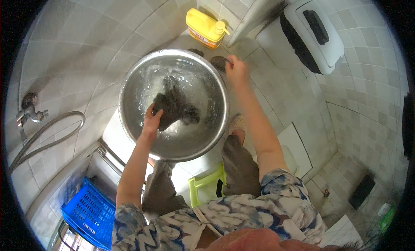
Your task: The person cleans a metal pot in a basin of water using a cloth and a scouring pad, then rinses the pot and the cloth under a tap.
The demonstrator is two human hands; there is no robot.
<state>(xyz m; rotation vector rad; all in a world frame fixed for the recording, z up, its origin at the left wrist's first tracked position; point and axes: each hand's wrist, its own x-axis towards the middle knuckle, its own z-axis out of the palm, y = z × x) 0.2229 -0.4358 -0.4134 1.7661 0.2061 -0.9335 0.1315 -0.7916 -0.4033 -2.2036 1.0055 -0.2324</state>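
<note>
Left hand (152,118) has the dark cloth (173,105) pinched inside the metal basin (212,131); I'd keep it bunched low so water doesn't slop out. Past the basin's right rim, right hand (236,69) looks closed on some dark item (219,62), too blurry to name.

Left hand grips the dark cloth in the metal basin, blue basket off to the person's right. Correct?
Not quite: in the head view the blue basket is on the person's left. The left hand does grip the dark cloth in the metal basin.
</note>
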